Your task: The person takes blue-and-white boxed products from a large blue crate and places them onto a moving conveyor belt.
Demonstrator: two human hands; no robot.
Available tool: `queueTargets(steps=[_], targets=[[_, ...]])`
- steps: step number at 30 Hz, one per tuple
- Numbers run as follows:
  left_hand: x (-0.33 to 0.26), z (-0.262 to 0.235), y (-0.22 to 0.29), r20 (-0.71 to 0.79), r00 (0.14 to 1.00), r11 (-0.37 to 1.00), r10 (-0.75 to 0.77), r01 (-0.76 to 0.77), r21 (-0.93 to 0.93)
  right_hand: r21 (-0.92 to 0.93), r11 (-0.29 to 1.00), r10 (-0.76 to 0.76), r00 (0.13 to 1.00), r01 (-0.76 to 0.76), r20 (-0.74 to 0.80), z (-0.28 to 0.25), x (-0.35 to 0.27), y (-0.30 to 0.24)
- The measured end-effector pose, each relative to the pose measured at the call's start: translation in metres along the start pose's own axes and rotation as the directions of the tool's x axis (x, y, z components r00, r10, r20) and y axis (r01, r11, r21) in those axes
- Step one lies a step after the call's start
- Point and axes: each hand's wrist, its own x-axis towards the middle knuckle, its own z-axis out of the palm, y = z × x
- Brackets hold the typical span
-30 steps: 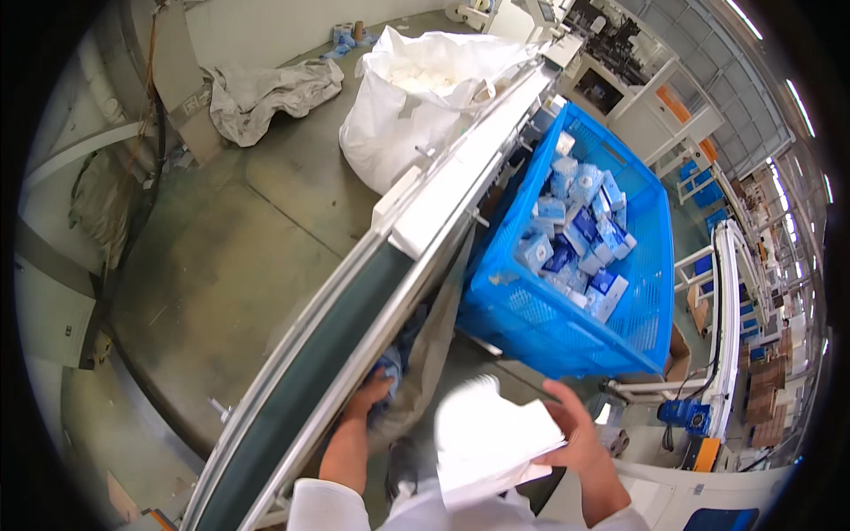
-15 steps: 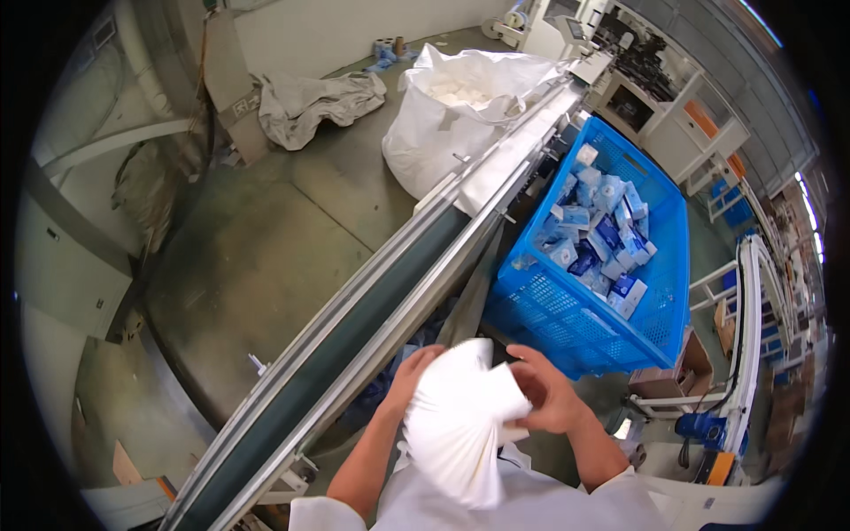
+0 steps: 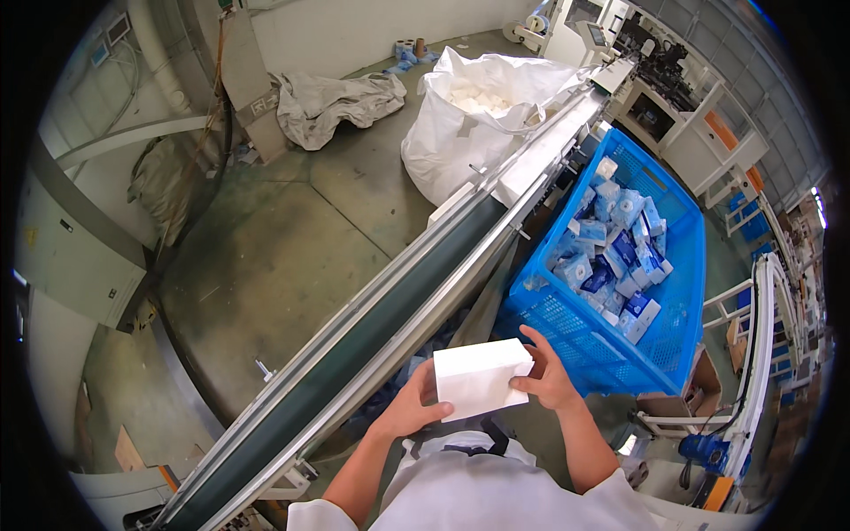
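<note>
Head view: one white stack of tissue point(image 3: 481, 378) sits between my palms, above the conveyor belt point(image 3: 372, 327) edge. My left hand point(image 3: 412, 409) clasps its near end, my right hand point(image 3: 546, 379) pinches the far end. Beside it stands one blue crate point(image 3: 682, 292) holding many wrapped packs point(image 3: 615, 257).

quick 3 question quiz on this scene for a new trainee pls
1. True or false: both hands grip the white block.
2. What lies in the blue crate? A) small blue and white packs B) bottles C) tools
3. On which side of the person does the conveyor belt run?

Key:
1. True: left hand and right hand hold its two ends.
2. A: packs.
3. The person's left, with the crate to the right.
</note>
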Motion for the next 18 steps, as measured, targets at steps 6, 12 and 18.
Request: queueTargets(steps=[6, 12, 18], targets=[[0.009, 0.008, 0.030, -0.315, 0.949, 0.988, 0.019, 0.030, 0.150, 0.240, 0.970, -0.070, 0.990, 0.039, 0.121, -0.036, 0.036, -0.046], [0.062, 0.011, 0.084, -0.430, 0.901, 0.998, 0.055, -0.035, 0.055, 0.233, 0.962, -0.150, 0.989, 0.141, 0.020, -0.120, 0.101, -0.116], [0.095, 0.040, 0.112, -0.443, 0.895, 0.990, 0.064, -0.002, 0.139, 0.348, 0.916, -0.243, 0.967, 0.201, 0.081, -0.183, 0.137, -0.164]])
